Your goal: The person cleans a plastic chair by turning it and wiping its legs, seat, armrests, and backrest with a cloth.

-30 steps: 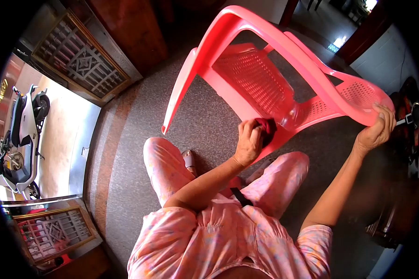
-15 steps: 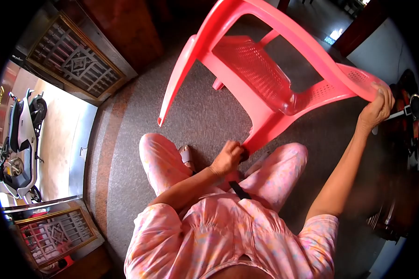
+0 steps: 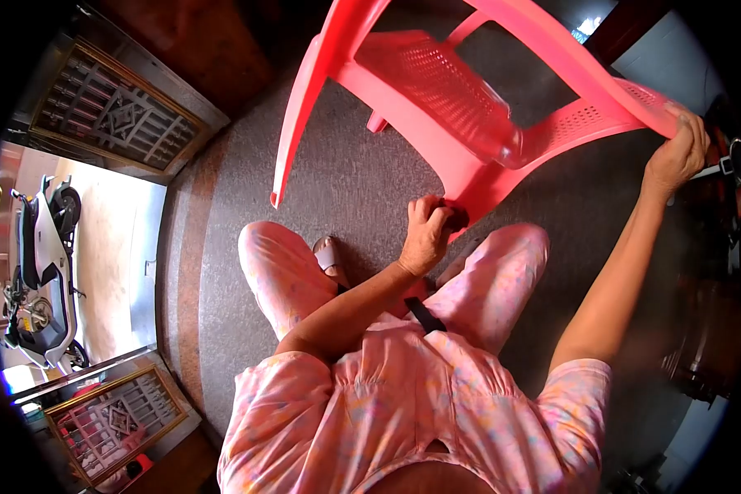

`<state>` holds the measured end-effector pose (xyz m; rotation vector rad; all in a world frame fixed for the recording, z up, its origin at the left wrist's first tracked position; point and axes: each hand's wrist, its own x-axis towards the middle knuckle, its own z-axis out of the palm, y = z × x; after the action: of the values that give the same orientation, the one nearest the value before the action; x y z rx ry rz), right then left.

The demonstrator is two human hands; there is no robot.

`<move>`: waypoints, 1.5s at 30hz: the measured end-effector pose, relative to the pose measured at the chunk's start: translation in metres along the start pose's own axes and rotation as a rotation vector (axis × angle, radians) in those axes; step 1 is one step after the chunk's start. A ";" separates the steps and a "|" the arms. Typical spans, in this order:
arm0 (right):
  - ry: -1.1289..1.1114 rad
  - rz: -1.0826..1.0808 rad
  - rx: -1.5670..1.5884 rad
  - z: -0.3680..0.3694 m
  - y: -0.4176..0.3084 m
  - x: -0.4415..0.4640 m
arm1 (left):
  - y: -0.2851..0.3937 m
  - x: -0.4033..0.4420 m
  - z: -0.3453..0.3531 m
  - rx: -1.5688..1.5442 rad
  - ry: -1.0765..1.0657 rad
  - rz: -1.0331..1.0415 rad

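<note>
A pink plastic chair with a perforated seat and back is held tilted in front of me, one leg pointing down between my knees. At the upper right, my right hand is closed around the edge of the chair's back. My left hand presses against the lower chair leg with curled fingers. Something small and dark shows at its fingertips, against the pink plastic; its kind is not clear.
I sit with bent knees, a sandal below my left knee. Grey stone floor lies around. To the left, an open doorway with metal grille doors shows a parked scooter. Dark cluttered objects stand at the far right.
My left hand has moved up along the chair leg with the dark thing. The chair sits a little higher in view, and my right hand keeps its hold on the back.
</note>
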<state>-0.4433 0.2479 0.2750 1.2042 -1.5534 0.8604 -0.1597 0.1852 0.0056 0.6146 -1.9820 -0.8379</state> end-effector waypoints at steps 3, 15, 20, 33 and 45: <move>0.020 0.005 0.033 0.002 0.002 -0.003 | -0.019 -0.020 -0.004 -0.035 -0.067 -0.012; 0.000 -0.013 0.031 0.002 0.001 -0.002 | -0.073 -0.088 -0.020 0.102 -0.381 -0.015; -0.008 -0.048 0.002 -0.004 -0.002 -0.002 | -0.077 -0.092 -0.030 0.052 -0.443 0.043; 0.284 0.324 -0.027 -0.041 -0.116 0.005 | -0.044 -0.018 -0.099 -0.504 -0.204 -0.847; 0.204 1.184 1.232 -0.063 -0.176 -0.059 | 0.013 0.030 -0.155 -0.751 0.043 -0.996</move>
<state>-0.2538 0.2758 0.2328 0.7223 -1.4532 2.8818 -0.0425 0.1238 0.0919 1.1286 -1.0729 -1.9960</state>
